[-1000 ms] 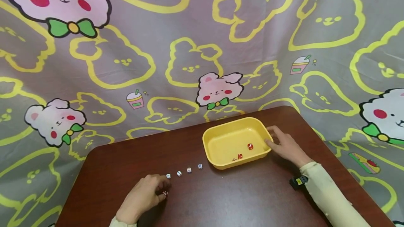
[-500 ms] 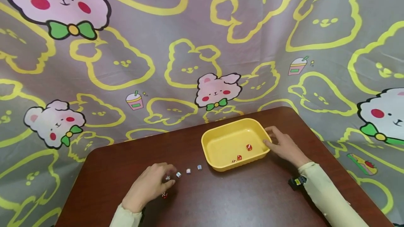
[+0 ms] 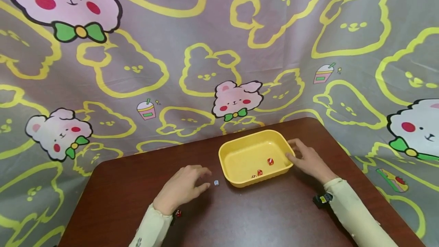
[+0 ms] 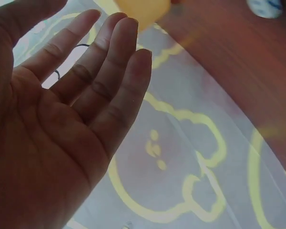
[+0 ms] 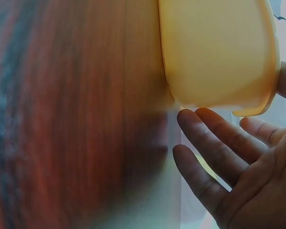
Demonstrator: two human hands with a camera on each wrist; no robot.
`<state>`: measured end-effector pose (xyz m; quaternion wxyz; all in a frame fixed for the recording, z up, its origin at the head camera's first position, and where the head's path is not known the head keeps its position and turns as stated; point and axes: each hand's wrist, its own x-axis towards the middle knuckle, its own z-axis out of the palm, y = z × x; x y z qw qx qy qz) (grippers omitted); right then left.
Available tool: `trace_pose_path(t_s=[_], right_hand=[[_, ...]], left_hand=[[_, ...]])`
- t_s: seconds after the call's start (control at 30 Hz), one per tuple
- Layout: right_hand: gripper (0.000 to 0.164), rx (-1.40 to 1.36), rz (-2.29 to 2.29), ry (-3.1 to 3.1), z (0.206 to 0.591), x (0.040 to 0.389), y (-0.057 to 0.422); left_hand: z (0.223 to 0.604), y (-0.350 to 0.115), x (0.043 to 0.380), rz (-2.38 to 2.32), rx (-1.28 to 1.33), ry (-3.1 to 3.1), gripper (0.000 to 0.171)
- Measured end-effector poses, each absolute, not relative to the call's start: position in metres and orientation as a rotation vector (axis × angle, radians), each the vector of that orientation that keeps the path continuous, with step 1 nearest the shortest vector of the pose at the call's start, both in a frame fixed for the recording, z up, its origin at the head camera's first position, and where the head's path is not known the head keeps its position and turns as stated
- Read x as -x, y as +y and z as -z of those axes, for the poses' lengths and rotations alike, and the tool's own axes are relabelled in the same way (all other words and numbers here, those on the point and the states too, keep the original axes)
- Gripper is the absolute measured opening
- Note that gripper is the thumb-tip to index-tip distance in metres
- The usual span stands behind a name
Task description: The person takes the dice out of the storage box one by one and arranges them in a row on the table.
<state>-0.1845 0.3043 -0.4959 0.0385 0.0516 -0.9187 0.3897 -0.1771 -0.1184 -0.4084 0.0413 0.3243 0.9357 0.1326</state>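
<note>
In the head view my left hand (image 3: 183, 186) hovers over the table, thumb and fingers spread apart and nothing between them. Just beyond its fingertips lies a small white die (image 3: 216, 182) with blue pips. The other white dice of the row are hidden beneath this hand. A red die (image 3: 178, 213) shows beside the left wrist. My right hand (image 3: 310, 162) holds the right end of a yellow plastic tub (image 3: 236, 183), its thumb over the rim and its fingers along the outside wall. Inside the tub lie red dice (image 3: 270, 161), the lowest partly hidden by the near wall.
A dark brown wooden table (image 3: 260, 216) with rounded corners carries everything. Close behind it and to the right hangs a grey cloth (image 3: 192, 22) printed with yellow bears. A black wrist camera (image 3: 320, 200) sits at the right cuff.
My left hand has let go of the red die, leaving it on the table, and moved right and away over the white dice toward the tub. My right hand stays at the tub.
</note>
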Motion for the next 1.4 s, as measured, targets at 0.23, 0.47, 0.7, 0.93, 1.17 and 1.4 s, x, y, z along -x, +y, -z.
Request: trace_pose_path(t_s=[0.23, 0.47, 0.7, 0.93, 1.17, 1.4], right_hand=[[0.047, -0.137, -1.194, -2.83, 0.496, 0.187, 0.306], [0.046, -0.161, -1.199, -2.818, 0.497, 0.187, 0.307], [0.045, -0.164, -1.182, -2.817, 0.498, 0.185, 0.308], [0.046, -0.167, -1.189, -2.82, 0.499, 0.187, 0.307], [0.047, -0.181, -1.203, -2.809, 0.497, 0.189, 0.306], [0.047, -0.176, -1.203, -2.806, 0.497, 0.189, 0.307]], left_hand=[[0.393, -0.089, 0.196, -0.447, -1.036, 2.827, 0.03], [0.384, -0.061, 0.212, -0.442, -1.128, 2.833, 0.028], [0.377, -0.03, 0.227, -0.4, -1.173, 2.784, 0.03], [0.38, 0.003, 0.241, -0.338, -1.204, 2.728, 0.03], [0.39, 0.026, 0.252, -0.285, -1.224, 2.694, 0.032], [0.394, 0.046, 0.259, -0.245, -1.22, 2.65, 0.033]])
